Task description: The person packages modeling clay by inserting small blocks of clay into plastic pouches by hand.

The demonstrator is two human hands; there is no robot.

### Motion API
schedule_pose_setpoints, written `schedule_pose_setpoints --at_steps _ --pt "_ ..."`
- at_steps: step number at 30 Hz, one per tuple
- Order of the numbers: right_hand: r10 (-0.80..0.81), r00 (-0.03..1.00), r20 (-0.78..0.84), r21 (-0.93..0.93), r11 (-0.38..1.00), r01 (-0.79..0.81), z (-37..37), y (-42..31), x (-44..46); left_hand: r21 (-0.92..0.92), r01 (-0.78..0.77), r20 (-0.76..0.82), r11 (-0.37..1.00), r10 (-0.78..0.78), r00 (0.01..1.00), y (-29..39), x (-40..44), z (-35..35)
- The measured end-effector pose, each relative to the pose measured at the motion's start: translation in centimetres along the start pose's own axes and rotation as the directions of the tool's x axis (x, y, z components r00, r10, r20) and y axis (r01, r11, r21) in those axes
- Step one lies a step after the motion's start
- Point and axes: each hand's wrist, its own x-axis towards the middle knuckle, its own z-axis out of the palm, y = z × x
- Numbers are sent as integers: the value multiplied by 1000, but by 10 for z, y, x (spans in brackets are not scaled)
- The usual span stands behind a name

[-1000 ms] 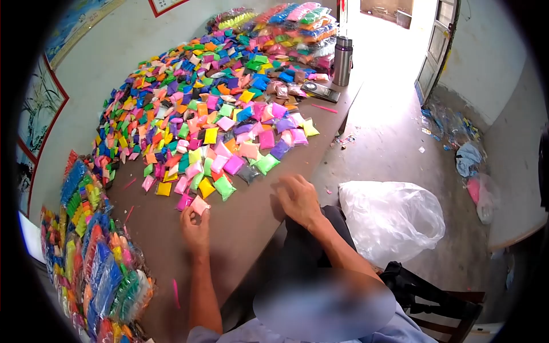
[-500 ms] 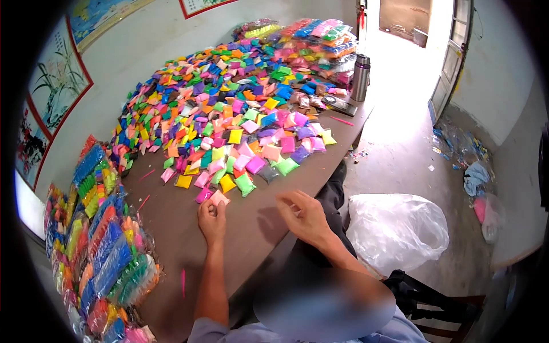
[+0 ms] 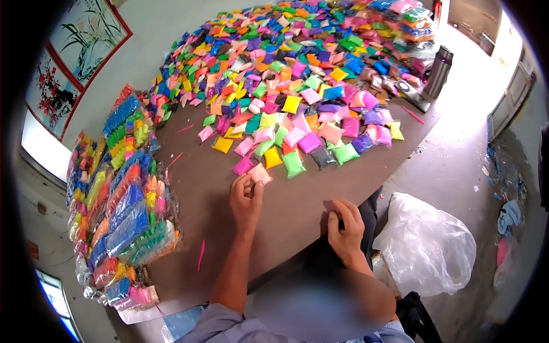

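My left hand (image 3: 247,200) reaches over the table with its fingers closed on the near edge of a small peach-coloured packet (image 3: 260,174). A magenta packet (image 3: 242,166) lies just beyond my fingertips. To the right of it are a yellow packet (image 3: 273,158) and a bright green one (image 3: 294,164). By the table's near edge rests my right hand (image 3: 346,231), its fingers loosely bent and the thumb apart, with nothing visible in it. A wide heap of small colourful packets (image 3: 274,68) spreads behind these.
Clear bags full of colourful pieces (image 3: 128,211) are stacked along the left side. A steel flask (image 3: 439,71) stands at the far right of the brown table (image 3: 286,228), beside a dark flat device (image 3: 412,94). On the floor at right sits a white plastic bag (image 3: 426,246).
The view has turned, so the scene sits further right. My right hand has come down from above the table to its near edge. My left hand stays at the peach packet.
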Motion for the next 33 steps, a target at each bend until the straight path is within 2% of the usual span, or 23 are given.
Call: schedule_pose_setpoints --at_steps 1,3,4,6,7,9,11,13,15,18,21,23,25,26,27,29,30,31,32,33 --pt "-64 997 -51 -53 997 61 4 4 -2 15 10 -4 1000 -10 1000 0 -1 0" --pt "-86 996 -38 -38 996 85 6 5 -1 219 -337 14 916 342 940 6 -2 4" --pt "-88 995 -52 -61 995 85 8 8 1 255 -440 5 861 454 891 13 1 11" --pt "-119 992 -46 -110 987 113 11 12 5 238 -499 79 833 495 865 31 6 28" --pt "-131 991 -32 -141 982 125 12 11 6 324 -558 107 764 557 824 31 13 43" --pt "-140 990 -20 -127 983 136 14 16 2 156 -516 161 842 493 855 69 38 63" --pt "-120 993 -9 -107 987 118 14 19 0 223 -551 167 804 525 834 71 59 92" --pt "-69 998 2 -73 995 69 14 26 -5 254 -503 162 827 476 864 74 72 109" --pt "-95 995 10 -82 992 96 14 27 -6 264 -458 217 849 411 886 63 79 123" --pt "-88 996 -4 -84 993 88 15 26 -7 273 -468 262 841 403 877 49 84 130" --pt "-122 992 -13 -100 988 120 17 27 -7 214 -519 284 828 456 844 45 94 124" --pt "-102 995 -19 -81 992 101 17 26 -7 181 -551 243 814 506 827 55 94 116" --pt "-109 994 -16 -97 990 107 16 26 -7 63 -307 293 950 276 915 83 75 91" --pt "-119 993 -18 -112 987 116 17 24 -5 -75 -322 273 944 330 903 87 46 74" --pt "-124 992 -24 -109 987 120 17 20 -4 -75 -330 271 941 337 902 94 29 56" --pt "123 992 11 -59 991 -123 15 9 -2 -4 -355 536 935 302 788 114 3 21" --pt "118 993 10 -57 991 -118 15 8 1 15 -364 595 931 285 752 112 -12 19" --pt "121 993 0 21 992 -121 17 7 5 31 -375 650 927 266 712 111 -28 17" --pt "126 992 -9 98 987 -124 17 5 8 -116 -260 653 959 271 707 102 -47 22" --pt "125 992 -8 98 988 -123 13 1 12 -259 -135 655 956 277 703 94 -62 27"
